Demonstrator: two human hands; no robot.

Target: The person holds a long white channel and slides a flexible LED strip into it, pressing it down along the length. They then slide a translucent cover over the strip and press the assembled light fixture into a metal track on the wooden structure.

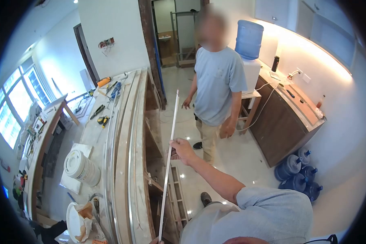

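Long pale strip beside the table, long axis running away from the wearer. Right hand nearer its far end, fingers clamped on it; left hand by near end, grip unclear.

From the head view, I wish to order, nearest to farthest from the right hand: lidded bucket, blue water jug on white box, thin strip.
1. Thin strip, held in the right hand.
2. Lidded bucket, to the left.
3. Blue water jug, farther back, right.
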